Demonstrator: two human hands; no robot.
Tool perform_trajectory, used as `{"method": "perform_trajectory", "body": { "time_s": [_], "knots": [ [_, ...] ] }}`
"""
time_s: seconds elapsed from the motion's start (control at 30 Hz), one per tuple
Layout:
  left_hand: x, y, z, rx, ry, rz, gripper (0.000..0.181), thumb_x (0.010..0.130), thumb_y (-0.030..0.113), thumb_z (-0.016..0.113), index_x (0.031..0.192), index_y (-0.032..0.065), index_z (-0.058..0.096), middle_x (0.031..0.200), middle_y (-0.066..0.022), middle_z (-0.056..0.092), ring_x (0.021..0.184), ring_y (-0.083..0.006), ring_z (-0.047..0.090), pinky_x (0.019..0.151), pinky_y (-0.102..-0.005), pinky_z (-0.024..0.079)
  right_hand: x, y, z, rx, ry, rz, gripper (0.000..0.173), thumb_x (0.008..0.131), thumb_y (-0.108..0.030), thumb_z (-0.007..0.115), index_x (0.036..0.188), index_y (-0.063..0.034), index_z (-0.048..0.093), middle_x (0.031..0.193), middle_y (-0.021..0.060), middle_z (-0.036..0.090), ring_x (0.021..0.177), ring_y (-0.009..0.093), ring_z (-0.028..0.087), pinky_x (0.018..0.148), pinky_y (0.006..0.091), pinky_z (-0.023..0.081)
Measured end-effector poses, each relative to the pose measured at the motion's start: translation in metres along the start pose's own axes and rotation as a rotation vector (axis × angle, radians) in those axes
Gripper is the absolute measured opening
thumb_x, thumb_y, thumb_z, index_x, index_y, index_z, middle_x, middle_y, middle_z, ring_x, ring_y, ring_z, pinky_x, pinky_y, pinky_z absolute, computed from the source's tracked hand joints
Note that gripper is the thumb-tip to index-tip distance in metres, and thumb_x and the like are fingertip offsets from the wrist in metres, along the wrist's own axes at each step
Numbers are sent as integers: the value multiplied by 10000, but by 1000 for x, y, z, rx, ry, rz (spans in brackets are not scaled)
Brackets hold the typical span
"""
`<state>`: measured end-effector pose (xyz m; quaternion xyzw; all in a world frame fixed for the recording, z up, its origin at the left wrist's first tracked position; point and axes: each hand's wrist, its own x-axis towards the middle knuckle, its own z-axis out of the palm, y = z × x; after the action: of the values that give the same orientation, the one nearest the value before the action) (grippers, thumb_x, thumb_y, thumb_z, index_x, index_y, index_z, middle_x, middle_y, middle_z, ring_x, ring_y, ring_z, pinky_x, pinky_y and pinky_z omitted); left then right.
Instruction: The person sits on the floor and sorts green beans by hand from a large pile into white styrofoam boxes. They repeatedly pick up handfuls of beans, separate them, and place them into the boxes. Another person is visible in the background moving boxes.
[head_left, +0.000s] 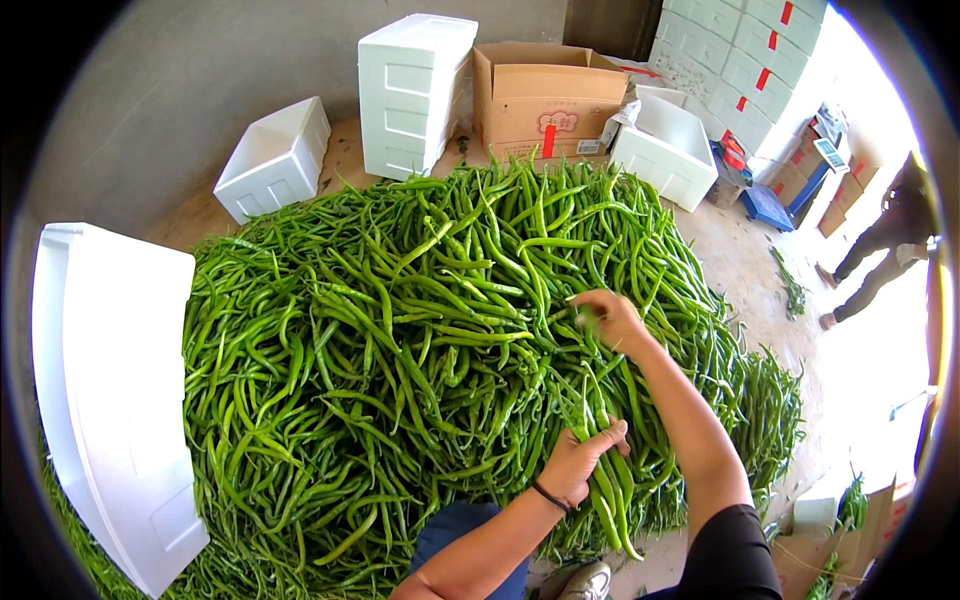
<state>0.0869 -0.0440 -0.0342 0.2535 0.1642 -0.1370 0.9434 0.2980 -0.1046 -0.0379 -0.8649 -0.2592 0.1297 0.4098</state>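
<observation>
A large heap of long green chili peppers covers the floor before me. My left hand, with a dark band at its wrist, is closed around a bunch of long green peppers at the lower right of the heap. Their ends stick out above and below the fist. My right hand is farther up, over the right part of the heap. Its fingers are bent and blurred, with something green at the fingertips; whether it is gripped cannot be told.
White foam boxes stand behind the heap, one large one at the left. An open cardboard box is at the back, stacked foam boxes and a blue scale at the right. A person stands at far right.
</observation>
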Motion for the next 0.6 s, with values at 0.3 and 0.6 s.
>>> {"method": "perform_trajectory", "body": {
  "time_s": [0.3,0.6],
  "knots": [
    [-16,28,5,-213,125,170,215,878,215,649,978,38,580,936,-118,654,837,-239,637,780,-378,538,-128,-90,-43,-865,-74,-312,206,942,-165,429,1010,-5,539,932,193,534,764,368,562,645,455,493],
    [-8,46,-23,-247,11,88,206,884,223,605,912,19,599,897,-114,637,815,-224,609,803,-364,500,-166,-82,-16,306,-271,10,462,961,-335,434,1283,-8,484,1118,191,592,995,301,593,869,363,466]
  ]
}}
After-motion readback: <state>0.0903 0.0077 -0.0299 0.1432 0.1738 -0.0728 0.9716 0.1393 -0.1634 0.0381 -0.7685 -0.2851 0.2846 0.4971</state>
